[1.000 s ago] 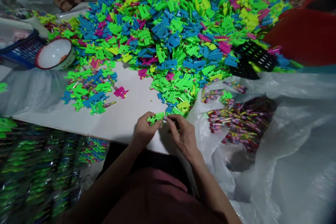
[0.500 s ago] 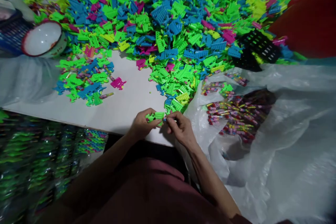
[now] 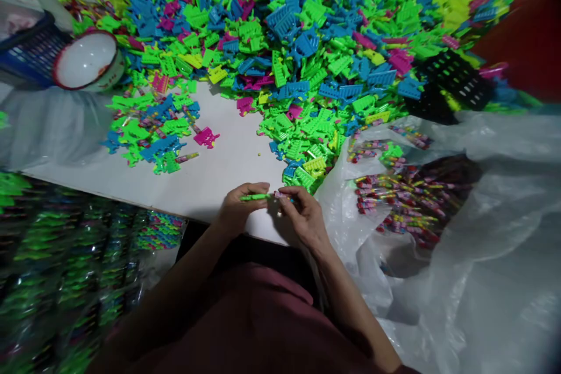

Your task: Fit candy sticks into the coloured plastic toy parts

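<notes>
Near the front edge of the white table (image 3: 228,172), my left hand (image 3: 236,207) pinches a green plastic piece (image 3: 255,197), seen edge-on. Just to its right, my right hand (image 3: 304,213) holds a small candy tube (image 3: 278,194) with a pink and red end between thumb and fingers. A narrow gap shows between the green piece and the tube. Beyond my hands lies a large heap of green, blue, yellow and pink plastic pieces (image 3: 307,87). A smaller group of pieces mixed with tubes (image 3: 151,128) rests to the left.
An open plastic bag (image 3: 495,210) on the right holds many candy tubes (image 3: 403,193). At the left are a white bowl (image 3: 87,61) and a blue basket (image 3: 33,49). Packed rows of pieces (image 3: 79,269) lie lower left. A black perforated item (image 3: 460,79) sits at the heap's right.
The green piece has turned from its flat face to edge-on in my left hand. The tube end at my right fingertips shows more clearly. The whole view has shifted slightly.
</notes>
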Motion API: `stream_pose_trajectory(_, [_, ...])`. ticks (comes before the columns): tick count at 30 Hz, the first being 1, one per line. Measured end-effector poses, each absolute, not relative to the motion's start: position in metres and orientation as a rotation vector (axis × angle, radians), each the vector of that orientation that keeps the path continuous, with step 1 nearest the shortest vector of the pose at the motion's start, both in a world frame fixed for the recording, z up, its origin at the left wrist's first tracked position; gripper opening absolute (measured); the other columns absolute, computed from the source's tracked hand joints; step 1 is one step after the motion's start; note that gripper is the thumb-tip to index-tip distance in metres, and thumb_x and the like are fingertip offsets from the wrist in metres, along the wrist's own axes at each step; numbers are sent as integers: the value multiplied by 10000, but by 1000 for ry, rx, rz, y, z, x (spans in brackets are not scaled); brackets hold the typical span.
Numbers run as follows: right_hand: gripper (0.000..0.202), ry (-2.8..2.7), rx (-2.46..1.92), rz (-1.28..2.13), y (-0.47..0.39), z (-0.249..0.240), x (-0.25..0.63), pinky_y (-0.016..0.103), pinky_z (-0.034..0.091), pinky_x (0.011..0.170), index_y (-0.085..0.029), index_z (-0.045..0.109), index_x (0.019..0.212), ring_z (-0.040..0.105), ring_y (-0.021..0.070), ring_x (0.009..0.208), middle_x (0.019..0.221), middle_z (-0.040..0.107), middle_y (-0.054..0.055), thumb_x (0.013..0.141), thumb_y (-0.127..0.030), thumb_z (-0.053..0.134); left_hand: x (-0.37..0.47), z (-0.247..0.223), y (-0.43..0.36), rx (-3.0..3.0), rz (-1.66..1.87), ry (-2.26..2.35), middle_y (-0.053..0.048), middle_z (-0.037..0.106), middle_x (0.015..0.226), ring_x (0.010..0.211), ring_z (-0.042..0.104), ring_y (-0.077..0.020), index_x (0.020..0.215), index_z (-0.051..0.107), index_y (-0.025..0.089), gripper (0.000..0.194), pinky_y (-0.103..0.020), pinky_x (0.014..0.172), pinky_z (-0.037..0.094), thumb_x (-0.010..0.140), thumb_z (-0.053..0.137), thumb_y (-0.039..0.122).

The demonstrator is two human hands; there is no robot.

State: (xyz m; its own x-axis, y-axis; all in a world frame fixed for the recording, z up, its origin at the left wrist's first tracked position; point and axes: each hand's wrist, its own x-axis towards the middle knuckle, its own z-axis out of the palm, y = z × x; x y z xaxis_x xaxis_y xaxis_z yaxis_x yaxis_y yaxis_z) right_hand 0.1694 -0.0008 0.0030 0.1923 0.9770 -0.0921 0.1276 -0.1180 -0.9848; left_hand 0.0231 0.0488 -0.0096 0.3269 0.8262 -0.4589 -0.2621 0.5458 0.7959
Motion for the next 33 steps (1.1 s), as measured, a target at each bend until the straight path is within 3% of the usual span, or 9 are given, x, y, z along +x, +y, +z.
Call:
stream_pose_trajectory(3, [227, -1069, -1451, 1141, -1, 4, 171, 273, 506, 604, -198, 611, 880, 595, 128, 614, 740, 643, 7, 799, -409, 607, 22, -10, 48, 814, 819, 995, -113, 572, 1259, 1126, 545, -265, 741, 707, 156, 271, -383, 966, 413, 501, 817, 219])
stream_pose_trajectory(7, [250, -996, -1445, 1140, 1, 6, 175, 270, 495, 597, -199, 619, 878, 581, 127, 617, 724, 643, 3, 771, -424, 636, 24, 0, 53, 865, 756, 889, -115, 497, 1351, 1221, 471, -291, 747, 712, 162, 237, -391, 986, 389, 574, 787, 305])
stream_pose_trajectory(10, [241, -1006, -1404, 1166, 2, 7, 178, 263, 487, 597, -203, 632, 857, 574, 128, 638, 741, 647, 3, 746, -415, 664, 26, 4, 56, 829, 795, 909, -125, 550, 1267, 1161, 511, -267, 764, 696, 146, 249, -364, 943, 418, 604, 763, 324])
stream_pose_trajectory(13, [222, -1020, -1403, 1182, 1, 5, 180, 261, 478, 609, -203, 644, 841, 572, 128, 657, 765, 650, 7, 740, -399, 674, 27, 2, 57, 759, 826, 920, -105, 620, 1092, 1011, 581, -227, 1021, 645, 163, 540, -325, 824, 471, 511, 806, 233])
stream_pose_trajectory(15, [221, -1030, -1406, 1208, -1, 4, 180, 259, 470, 606, -203, 650, 832, 572, 129, 657, 764, 648, 8, 737, -400, 678, 27, 1, 56, 732, 797, 934, -79, 642, 965, 870, 609, -194, 1070, 605, 154, 638, -300, 739, 481, 471, 817, 196])
stream_pose_trajectory(19, [242, -1039, -1409, 1238, -3, 2, 183, 261, 463, 599, -205, 656, 848, 571, 131, 645, 764, 658, 10, 740, -420, 673, 27, 4, 55, 705, 784, 989, -13, 618, 772, 674, 585, -136, 982, 604, 139, 559, -272, 635, 460, 468, 812, 210])
stream_pose_trajectory(27, [241, -1056, -1438, 1261, -3, 0, 186, 278, 469, 647, -205, 659, 837, 588, 145, 699, 785, 661, 14, 731, -420, 680, 33, 5, 53, 571, 817, 1002, 18, 573, 730, 596, 551, -90, 892, 616, 138, 466, -220, 562, 434, 463, 783, 211])
stream_pose_trajectory(33, [231, -953, -1281, 1374, -5, -7, 185, 265, 460, 617, -209, 653, 842, 575, 124, 635, 714, 638, -9, 737, -411, 694, 30, 0, 46, 771, 749, 1025, 12, 565, 791, 557, 547, -77, 1021, 618, 156, 475, -206, 488, 424, 580, 756, 266])
